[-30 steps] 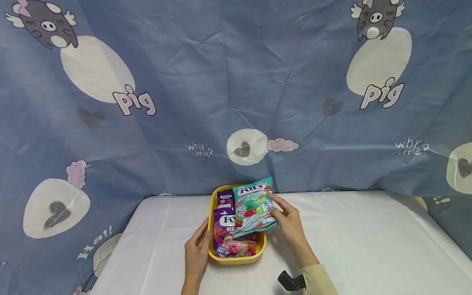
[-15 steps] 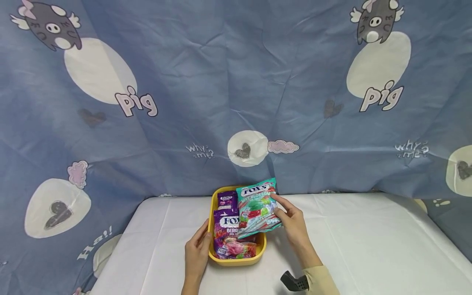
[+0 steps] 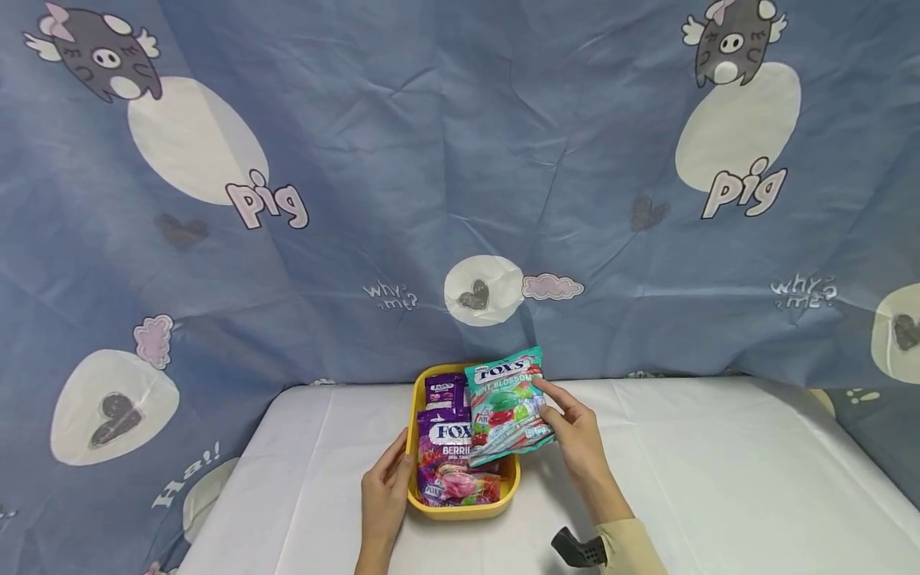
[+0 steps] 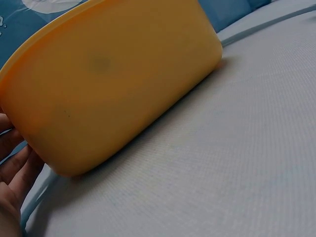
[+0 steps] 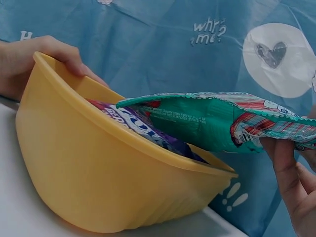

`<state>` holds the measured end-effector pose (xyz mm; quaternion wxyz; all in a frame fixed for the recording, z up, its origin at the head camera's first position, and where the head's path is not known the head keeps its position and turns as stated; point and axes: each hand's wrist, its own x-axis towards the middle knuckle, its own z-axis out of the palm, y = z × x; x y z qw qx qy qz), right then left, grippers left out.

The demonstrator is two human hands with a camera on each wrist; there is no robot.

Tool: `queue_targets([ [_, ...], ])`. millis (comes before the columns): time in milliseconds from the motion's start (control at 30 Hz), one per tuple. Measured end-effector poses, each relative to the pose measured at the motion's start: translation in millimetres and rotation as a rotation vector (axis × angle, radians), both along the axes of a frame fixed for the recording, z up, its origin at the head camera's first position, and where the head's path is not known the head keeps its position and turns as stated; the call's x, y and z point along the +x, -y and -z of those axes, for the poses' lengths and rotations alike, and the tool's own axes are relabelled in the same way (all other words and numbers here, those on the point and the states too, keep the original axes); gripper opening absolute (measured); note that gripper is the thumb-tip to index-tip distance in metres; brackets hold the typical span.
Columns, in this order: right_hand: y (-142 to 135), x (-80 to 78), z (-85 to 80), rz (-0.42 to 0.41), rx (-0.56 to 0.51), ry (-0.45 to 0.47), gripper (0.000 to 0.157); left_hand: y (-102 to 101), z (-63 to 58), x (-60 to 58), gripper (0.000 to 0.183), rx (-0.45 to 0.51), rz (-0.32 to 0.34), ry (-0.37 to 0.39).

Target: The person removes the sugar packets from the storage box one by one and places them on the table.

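Observation:
My right hand (image 3: 580, 435) pinches the right edge of a teal Fox's mint candy bag (image 3: 506, 407) between thumb and fingers. The bag is tilted over the right part of a yellow plastic basin (image 3: 460, 513), close above its rim in the right wrist view. My left hand (image 3: 386, 487) rests against the basin's left outer side with fairly straight fingers, which also show on the wall in the left wrist view. Inside the basin lie a purple Fox's berries candy bag (image 3: 442, 451), a smaller purple pack (image 3: 441, 391) and a pink, rainbow-coloured pack (image 3: 467, 485). The teal bag partly covers them.
The basin stands on a white-covered table (image 3: 719, 479), near its back edge. Behind hangs a blue curtain (image 3: 359, 200) with pig prints. A black device (image 3: 577, 549) is strapped at the right wrist, by the beige sleeve (image 3: 628, 547).
My right hand has moved slightly right with the teal candy bag, uncovering more of the purple bag. The left hand and basin hardly shift; the view tips slightly.

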<state>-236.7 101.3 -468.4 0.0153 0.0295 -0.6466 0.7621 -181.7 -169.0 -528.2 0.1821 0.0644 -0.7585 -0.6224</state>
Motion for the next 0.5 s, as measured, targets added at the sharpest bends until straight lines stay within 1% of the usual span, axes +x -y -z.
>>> queue_targets([
  [200,-4.3,-0.5,0.6,0.006,0.004,0.014,0.038,-1.1,-2.1,0.8,0.037,-0.009,-0.004,0.008],
  [333,-4.6,-0.7,-0.1,0.006,0.012,0.007,0.038,-1.2,-3.0,1.3,0.037,-0.006,-0.003,0.003],
  [500,-5.6,-1.0,-1.3,0.028,0.017,0.003,0.038,-0.5,-2.5,1.0,0.037,-0.008,0.002,0.005],
])
